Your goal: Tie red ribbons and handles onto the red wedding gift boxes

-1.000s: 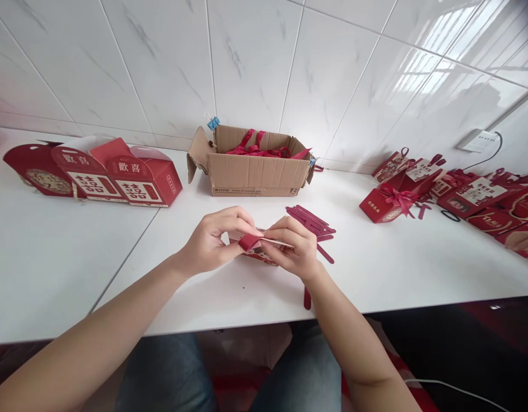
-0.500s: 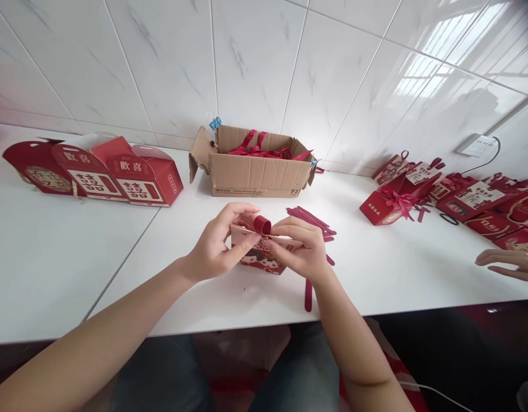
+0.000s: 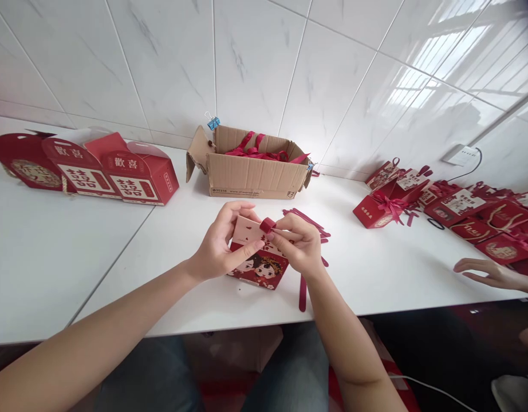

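Both hands are busy near the front edge of the white tabletop, approx. mid-way along. The left hand is clamped, thumb & fingers, on the top left edge of a small red-and-cream card gift box, whose base looks to rest on the tabletop. The right hand pinches a curled dark-red paper strip at the box's top.

The box looks light & hollow, made of thin card. It would prob. crease if squeezed mid-panel, so it's best held by folded edges/corners. The strip seems thin & springy, apt to uncurl, so pinch close to the loop.

Spare dark-red strips lie just beyond the right hand. Another person's hand rests by the front edge, far right.
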